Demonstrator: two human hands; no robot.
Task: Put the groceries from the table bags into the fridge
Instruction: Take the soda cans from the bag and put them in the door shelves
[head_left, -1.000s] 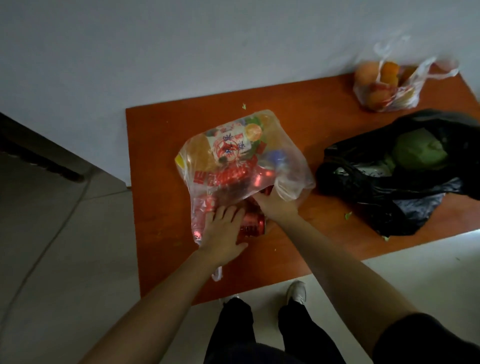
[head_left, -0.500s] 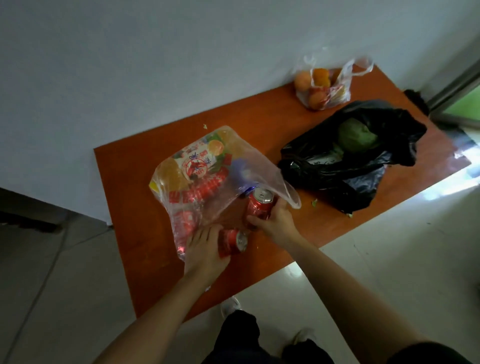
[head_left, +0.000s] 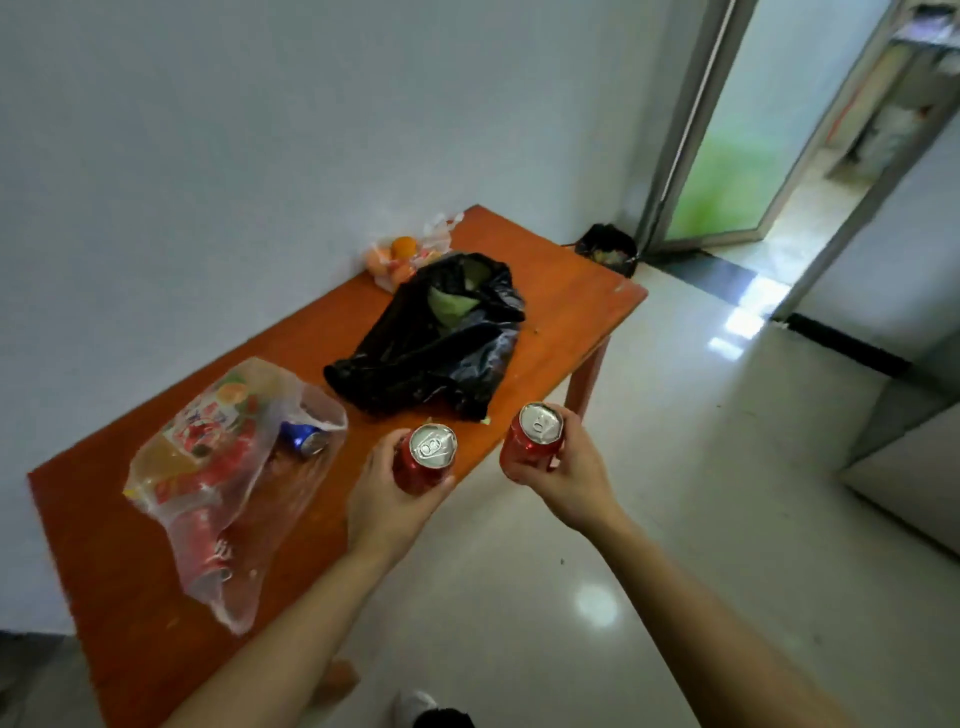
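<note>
One red can (head_left: 432, 447) is held in the left hand (head_left: 384, 504), with the fingers curled round its side. The other red can (head_left: 541, 423) is held the same way in the right hand (head_left: 569, 480). Both cans are kept standing up, with their tops seen from above, so their long way runs up and down. Both are lifted off the desk (head_left: 561, 301). The one in the left hand is over the desk's front edge. The one in the right hand is out past that edge, over the floor.

The fridge cannot be picked out for sure. A white box (head_left: 914, 467) is seen low on the right, and it might be the fridge. If it is, the right hand is nearer to it, and the cans will have to be carried that way, away from the desk.

More drinks are left in the clear bag (head_left: 234, 467), which lies on the desk to the left of both hands.
</note>
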